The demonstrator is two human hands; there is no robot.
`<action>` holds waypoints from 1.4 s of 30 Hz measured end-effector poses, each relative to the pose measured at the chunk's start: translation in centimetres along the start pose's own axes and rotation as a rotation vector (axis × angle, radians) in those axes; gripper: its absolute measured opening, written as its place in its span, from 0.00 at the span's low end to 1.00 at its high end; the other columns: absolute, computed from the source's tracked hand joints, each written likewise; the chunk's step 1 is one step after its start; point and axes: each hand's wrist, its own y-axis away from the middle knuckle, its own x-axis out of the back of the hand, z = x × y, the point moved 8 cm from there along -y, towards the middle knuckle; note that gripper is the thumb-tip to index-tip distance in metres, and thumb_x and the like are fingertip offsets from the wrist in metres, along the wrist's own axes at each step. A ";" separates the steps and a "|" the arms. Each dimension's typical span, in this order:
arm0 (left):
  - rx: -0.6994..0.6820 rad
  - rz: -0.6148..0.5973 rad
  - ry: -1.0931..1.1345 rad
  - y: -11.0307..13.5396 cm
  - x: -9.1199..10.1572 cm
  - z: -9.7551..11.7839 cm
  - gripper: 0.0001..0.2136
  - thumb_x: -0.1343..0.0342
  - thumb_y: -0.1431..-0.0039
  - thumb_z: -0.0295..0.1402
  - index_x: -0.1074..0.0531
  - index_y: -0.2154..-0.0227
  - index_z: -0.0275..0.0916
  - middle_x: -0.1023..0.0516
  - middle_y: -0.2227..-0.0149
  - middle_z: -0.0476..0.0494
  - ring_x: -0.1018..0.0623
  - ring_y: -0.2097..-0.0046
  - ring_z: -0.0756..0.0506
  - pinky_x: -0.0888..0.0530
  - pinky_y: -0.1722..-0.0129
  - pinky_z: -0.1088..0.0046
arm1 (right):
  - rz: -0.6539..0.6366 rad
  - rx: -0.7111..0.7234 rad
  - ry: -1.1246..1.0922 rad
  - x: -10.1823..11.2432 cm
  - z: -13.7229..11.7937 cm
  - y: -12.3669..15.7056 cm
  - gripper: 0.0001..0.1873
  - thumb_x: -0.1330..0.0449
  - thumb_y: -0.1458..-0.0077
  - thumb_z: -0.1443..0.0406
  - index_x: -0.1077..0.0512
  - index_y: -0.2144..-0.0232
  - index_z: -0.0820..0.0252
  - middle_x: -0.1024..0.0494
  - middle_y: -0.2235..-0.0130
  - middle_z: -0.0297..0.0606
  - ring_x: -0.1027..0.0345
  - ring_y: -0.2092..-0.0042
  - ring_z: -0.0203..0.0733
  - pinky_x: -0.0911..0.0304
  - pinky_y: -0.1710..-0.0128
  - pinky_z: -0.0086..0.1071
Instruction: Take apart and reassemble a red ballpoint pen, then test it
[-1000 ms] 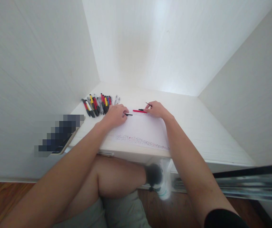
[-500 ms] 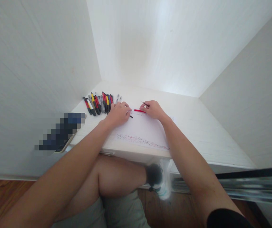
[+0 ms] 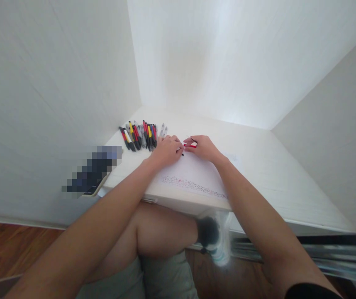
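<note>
My two hands meet over a white sheet of paper [image 3: 190, 172] on a white desk [image 3: 259, 166]. My left hand [image 3: 167, 150] is closed, pinching a small black pen part whose tip shows at its fingertips. My right hand [image 3: 203, 148] is closed on a thin black refill and touches a red pen barrel [image 3: 189, 145] lying between the hands. The fingertips of both hands nearly touch. A row of several pens [image 3: 139, 136] in red, yellow and black lies just left of my left hand.
A blurred dark object [image 3: 92, 174] rests on the desk's left front corner. White walls close in on three sides. A patterned strip [image 3: 193, 185] runs along the paper's near edge. My bent knee [image 3: 165, 228] is below the desk; wood floor shows beneath.
Both hands have drawn together; my left hand moved right toward the red barrel, and my right hand came down onto it. The view shifted slightly left.
</note>
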 end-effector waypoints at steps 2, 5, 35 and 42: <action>-0.002 0.016 0.025 0.0 0.0 0.1 0.14 0.51 0.32 0.36 0.19 0.58 0.45 0.21 0.51 0.42 0.27 0.49 0.37 0.34 0.50 0.53 | -0.034 0.018 -0.016 -0.5 -0.3 0.0 0.08 0.36 0.41 0.66 0.19 0.60 0.60 0.16 0.58 0.40 0.24 0.56 0.42 0.36 0.52 0.34; 0.001 0.012 0.028 -0.2 0.1 0.1 0.14 0.51 0.32 0.36 0.19 0.59 0.44 0.21 0.51 0.41 0.27 0.49 0.36 0.34 0.50 0.52 | -0.046 -0.004 -0.022 -0.7 -0.4 0.1 0.07 0.36 0.42 0.67 0.20 0.62 0.61 0.16 0.59 0.40 0.24 0.57 0.43 0.35 0.54 0.34; 0.054 0.008 -0.190 -2.0 -0.1 -1.3 0.15 0.56 0.34 0.23 0.24 0.58 0.36 0.22 0.56 0.34 0.25 0.51 0.35 0.37 0.49 0.51 | -0.067 -0.024 0.014 -0.7 0.9 0.0 0.14 0.49 0.37 0.75 0.23 0.58 0.65 0.19 0.51 0.48 0.26 0.51 0.46 0.35 0.48 0.37; 0.042 -0.038 -0.154 -2.1 -0.4 -1.3 0.14 0.54 0.36 0.22 0.26 0.54 0.35 0.23 0.53 0.32 0.26 0.49 0.35 0.36 0.49 0.54 | -0.078 -0.040 -0.003 -0.6 0.7 0.1 0.13 0.48 0.33 0.71 0.23 0.59 0.64 0.18 0.52 0.48 0.25 0.52 0.46 0.35 0.49 0.37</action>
